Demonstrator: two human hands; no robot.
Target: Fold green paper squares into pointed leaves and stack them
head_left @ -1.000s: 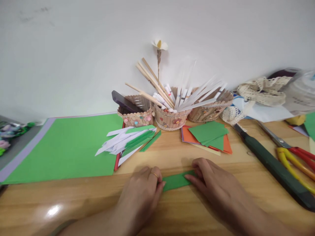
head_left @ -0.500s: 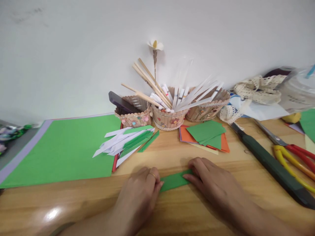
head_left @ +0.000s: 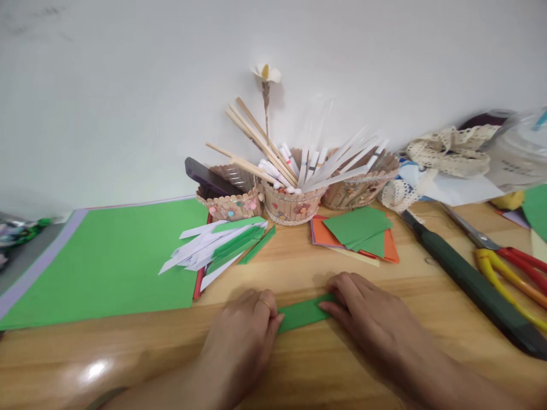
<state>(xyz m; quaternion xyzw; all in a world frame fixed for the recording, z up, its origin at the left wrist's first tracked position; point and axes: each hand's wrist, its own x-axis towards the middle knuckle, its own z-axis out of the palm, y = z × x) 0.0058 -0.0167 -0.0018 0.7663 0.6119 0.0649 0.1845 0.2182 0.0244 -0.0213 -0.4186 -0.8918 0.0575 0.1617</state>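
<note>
Between my hands, near the front of the wooden table, lies a narrow green paper strip, tilted slightly up to the right. The fingers of my left hand, which wears a ring, are closed on its left end. At the right end, my right hand pinches the strip between thumb and curled fingers. Both ends of the strip are hidden under the fingers. Beyond my left hand is a pile of folded white and green paper strips. Green and orange paper pieces are stacked beyond my right hand.
Large green sheets cover the left side. Decorated wooden holders with sticks and pens stand against the wall. On the right lie a dark green-handled tool, red-and-yellow-handled scissors and lace ribbon.
My hands and the green strip stay almost where they were. The view has shifted very slightly.
</note>
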